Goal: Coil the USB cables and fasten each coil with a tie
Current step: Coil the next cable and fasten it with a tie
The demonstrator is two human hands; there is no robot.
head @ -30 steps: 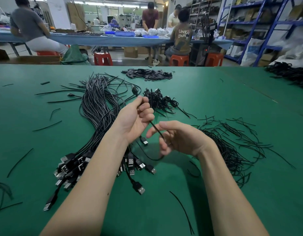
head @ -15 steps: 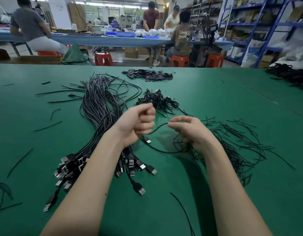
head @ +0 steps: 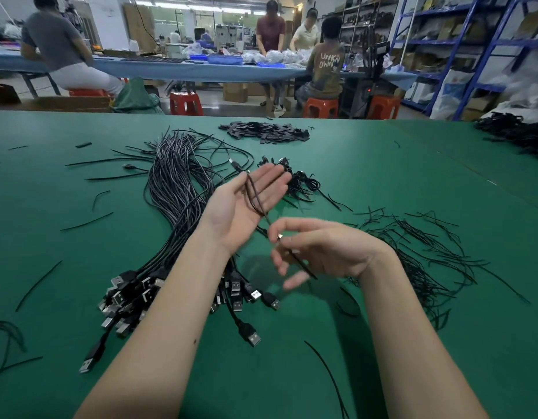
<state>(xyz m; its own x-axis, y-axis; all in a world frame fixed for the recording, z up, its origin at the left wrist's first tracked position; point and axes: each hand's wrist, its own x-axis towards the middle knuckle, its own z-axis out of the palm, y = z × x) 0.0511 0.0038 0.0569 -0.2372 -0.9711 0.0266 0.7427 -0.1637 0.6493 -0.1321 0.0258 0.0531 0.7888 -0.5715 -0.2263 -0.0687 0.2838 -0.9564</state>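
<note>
I am pinching one cable (head: 295, 257) near its small plug with my right hand (head: 319, 252), the nearer hand. It is running up and away, leftward, across my left hand (head: 246, 204), which is lying flat, palm up, fingers straight, gripping nothing. Beyond are lying one cable bundle (head: 174, 189), too many to count, and one heap of ties (head: 428, 255).

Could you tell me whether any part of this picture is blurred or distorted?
Head view: the right hand shows motion blur at its lower fingers; the left hand and the cable across its palm are sharp; wide-angle distortion tilts the blue shelving.
</note>
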